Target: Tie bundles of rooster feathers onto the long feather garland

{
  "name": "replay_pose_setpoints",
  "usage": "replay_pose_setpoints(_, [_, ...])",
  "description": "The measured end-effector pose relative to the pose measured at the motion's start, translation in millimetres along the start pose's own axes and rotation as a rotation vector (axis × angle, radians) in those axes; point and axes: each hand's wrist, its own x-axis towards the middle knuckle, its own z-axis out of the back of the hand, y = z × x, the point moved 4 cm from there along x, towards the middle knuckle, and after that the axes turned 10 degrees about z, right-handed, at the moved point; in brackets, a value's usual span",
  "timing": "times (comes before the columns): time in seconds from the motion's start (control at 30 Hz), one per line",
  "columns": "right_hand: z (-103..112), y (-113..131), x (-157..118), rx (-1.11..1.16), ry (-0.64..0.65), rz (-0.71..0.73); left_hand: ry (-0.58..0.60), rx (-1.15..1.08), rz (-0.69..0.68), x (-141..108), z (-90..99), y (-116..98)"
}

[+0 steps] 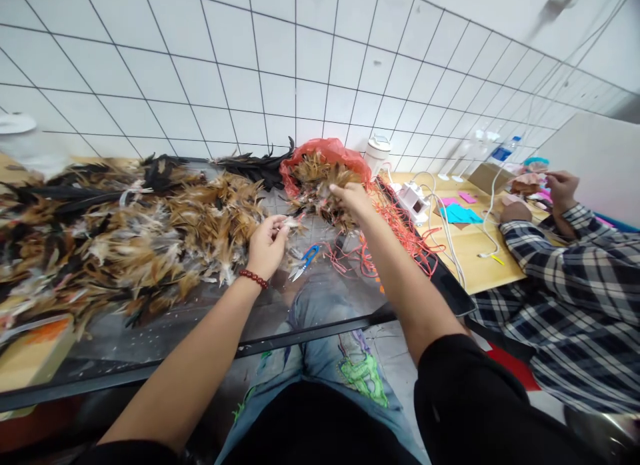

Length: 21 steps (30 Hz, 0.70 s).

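Observation:
Low over the glass tabletop, my left hand (267,246) is closed in a pinch on a small pale feather (291,222) with a reddish bit at its end. My right hand (354,201) reaches to brown feathers (320,170) heaped in and before a red plastic bag (357,159). Its fingertips are pressed together on some of those feathers. Between my forearms lie blue-handled thread snips (306,259), blades toward me. To the left of my left hand spreads a big pile of brown and pale feathers (145,245).
Tangled orange cord (405,231) runs along the right side by a white power strip (413,199) and cables. Behind stands a white tumbler (377,151). A co-worker in a plaid shirt (565,258) handles pinkish material at the neighbouring wooden table (500,271). A tiled wall closes the back.

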Motion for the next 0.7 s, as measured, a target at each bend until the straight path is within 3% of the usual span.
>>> replay_pose_setpoints(0.07, [24,7,18,-0.165,-0.044,-0.051,-0.044,-0.014,-0.008,2,3.8,0])
replay_pose_setpoints(0.17, [46,25,18,-0.41,-0.259,0.113,-0.111,-0.048,-0.005,4,8.8,0])
replay_pose_setpoints(0.2, [44,29,12,-0.445,-0.251,0.171,-0.137,-0.069,-0.002,5,10.4,0])
replay_pose_setpoints(0.27, [27,33,-8,-0.478,-0.065,0.268,-0.183,-0.137,0.01,6,13.4,-2])
replay_pose_setpoints(0.4, [-27,39,-65,-0.592,0.592,0.575,-0.253,-0.276,0.066,10,18.1,-3])
replay_pose_setpoints(0.47, [-45,40,-92,-0.67,0.845,0.689,-0.279,-0.302,0.091,13,19.8,-1])
replay_pose_setpoints(0.53, [-54,40,-109,-0.779,0.939,0.724,-0.292,-0.276,0.098,14,21.7,2])
replay_pose_setpoints(0.6, [-59,40,-119,-0.903,0.939,0.729,-0.291,-0.159,0.087,14,23.6,4])
replay_pose_setpoints(0.7, [-63,41,-129,-1.017,0.922,0.752,-0.221,0.243,0.015,10,22.3,6])
